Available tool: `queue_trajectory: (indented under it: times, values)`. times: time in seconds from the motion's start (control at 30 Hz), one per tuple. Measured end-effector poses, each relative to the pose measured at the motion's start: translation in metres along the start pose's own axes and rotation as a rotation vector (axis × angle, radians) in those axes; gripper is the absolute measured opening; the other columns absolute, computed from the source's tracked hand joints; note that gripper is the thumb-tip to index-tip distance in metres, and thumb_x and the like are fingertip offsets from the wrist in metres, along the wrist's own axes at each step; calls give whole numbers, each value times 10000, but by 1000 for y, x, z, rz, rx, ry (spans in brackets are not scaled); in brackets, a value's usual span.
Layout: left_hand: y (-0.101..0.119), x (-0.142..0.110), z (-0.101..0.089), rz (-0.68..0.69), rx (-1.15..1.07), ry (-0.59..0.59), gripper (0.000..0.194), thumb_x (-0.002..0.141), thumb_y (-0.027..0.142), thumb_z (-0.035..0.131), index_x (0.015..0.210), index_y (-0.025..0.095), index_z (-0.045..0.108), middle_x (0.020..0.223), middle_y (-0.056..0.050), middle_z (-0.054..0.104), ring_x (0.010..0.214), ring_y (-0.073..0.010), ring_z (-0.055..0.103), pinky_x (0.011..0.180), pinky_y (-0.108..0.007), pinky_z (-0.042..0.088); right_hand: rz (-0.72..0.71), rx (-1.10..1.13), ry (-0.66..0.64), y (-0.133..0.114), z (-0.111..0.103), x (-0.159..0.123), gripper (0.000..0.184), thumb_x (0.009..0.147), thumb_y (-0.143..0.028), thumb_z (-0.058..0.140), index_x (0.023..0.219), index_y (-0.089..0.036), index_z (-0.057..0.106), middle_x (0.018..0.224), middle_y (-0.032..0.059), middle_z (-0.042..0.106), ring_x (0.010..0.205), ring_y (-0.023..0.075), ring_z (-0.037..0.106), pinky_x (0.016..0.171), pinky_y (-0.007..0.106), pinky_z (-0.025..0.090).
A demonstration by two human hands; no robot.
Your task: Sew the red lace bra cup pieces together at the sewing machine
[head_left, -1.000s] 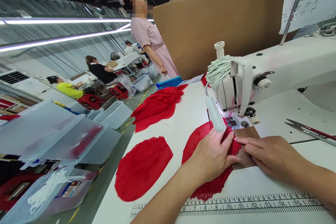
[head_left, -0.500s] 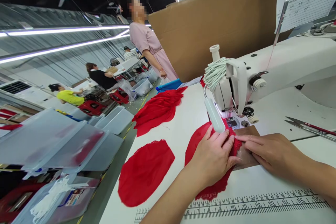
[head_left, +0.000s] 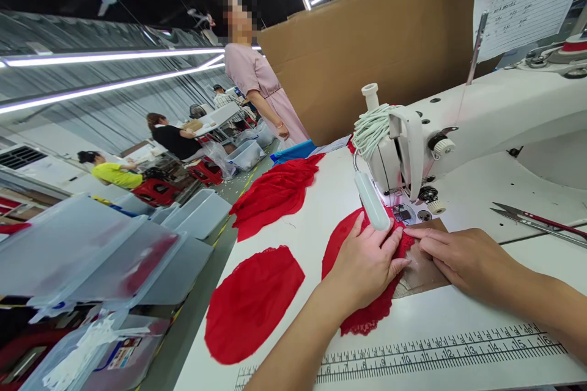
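An oval piece of red fabric with a lacy edge (head_left: 338, 244) lies under the needle area of a white sewing machine (head_left: 495, 116). My left hand (head_left: 367, 266) rests flat on this piece, fingers spread, the fingertips just before the presser foot (head_left: 402, 213). From the right, my right hand (head_left: 468, 259) meets the lacy edge with its fingers bunched together at the border; the underside of that grip is hidden. Beneath its fingers lies a brown plate (head_left: 424, 272) on the table. A pale lamp (head_left: 372, 201) hangs over the left fingertips.
Another red oval (head_left: 254, 305) and a heap of red fabric (head_left: 277, 192) lie to the left. Thread snips (head_left: 536, 223) sit at the right. A printed ruler (head_left: 440, 354) runs along the front. Plastic bins (head_left: 110, 256) stand beside the table; a person (head_left: 263, 88) stands behind.
Both hands stay at the red fabric, with the left fingers spread slightly more than at first. The fabric's near edge has drawn a little toward the needle. The whole view has shifted slightly.
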State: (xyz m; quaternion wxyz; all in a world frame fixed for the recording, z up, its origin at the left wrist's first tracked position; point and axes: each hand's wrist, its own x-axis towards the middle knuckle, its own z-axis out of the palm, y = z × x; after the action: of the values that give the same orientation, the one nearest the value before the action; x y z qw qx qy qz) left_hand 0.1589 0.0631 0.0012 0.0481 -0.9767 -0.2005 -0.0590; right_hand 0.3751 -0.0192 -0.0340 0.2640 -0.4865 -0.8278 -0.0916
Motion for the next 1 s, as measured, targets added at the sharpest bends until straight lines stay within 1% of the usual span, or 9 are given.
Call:
queue_trajectory:
  times: [0.13,0.27,0.47,0.6,0.7,0.77,0.9,0.97,1.0]
  values:
    - [-3,1,-1,-5,0,-8,517,1092,458,328,1443,142,537,1468,-127,591,1278,-270,595,1162,-522,380,32,5,-6,2,4,-2,322,917,-74,374,951,-240,648,1248,38,750,620,174,691,474,313,403]
    - [-4,0,0,-6,15,-15,525,1097,451,306,1479,149,503,1491,-128,570,1306,-269,572,1115,-495,416,57,13,19,2,8,-7,336,935,-90,344,964,-254,636,1266,12,743,573,160,666,454,312,373]
    - [-4,-1,3,-17,46,-19,517,1094,449,335,1509,170,468,1518,-115,545,1301,-257,575,1015,-435,476,71,-2,11,-1,5,-11,339,937,-67,357,1000,-257,630,1278,25,736,686,182,723,497,305,416]
    - [-4,-1,3,-18,45,-19,514,1093,450,335,1500,169,476,1516,-113,548,1304,-258,570,1077,-467,442,75,-2,50,-2,6,-13,360,956,-70,349,1074,-253,635,1263,42,742,673,190,724,487,322,430]
    - [-4,-1,4,-22,40,-18,510,1092,439,338,1501,165,474,1487,-131,570,1290,-263,578,1101,-496,421,75,3,89,-2,8,-14,338,965,-85,361,1077,-255,631,1245,42,751,655,186,723,490,322,444]
    - [-4,-1,5,-20,35,-20,503,1092,427,344,1494,157,480,1461,-141,589,1297,-270,571,1112,-514,407,82,11,95,-2,9,-14,330,970,-98,357,1055,-260,631,1249,32,751,686,186,738,496,313,454]
    - [0,1,-2,-5,50,18,474,1077,417,404,1447,147,521,1421,-152,610,1287,-298,565,1127,-570,367,136,53,67,1,10,-17,378,943,-103,361,1099,-276,659,1242,27,754,778,200,757,553,315,505]
    - [4,4,-10,-6,53,21,462,1036,457,500,1347,131,601,1336,-161,647,1193,-310,608,1065,-549,426,158,74,57,3,11,-19,390,924,-111,379,1120,-281,670,1240,29,755,742,195,746,593,324,531]
    - [8,6,-14,-13,49,0,455,1000,482,563,1257,118,651,1258,-163,671,1127,-312,629,1007,-518,470,164,79,55,5,12,-20,390,918,-116,387,1123,-282,674,1244,28,753,728,192,742,608,325,540]
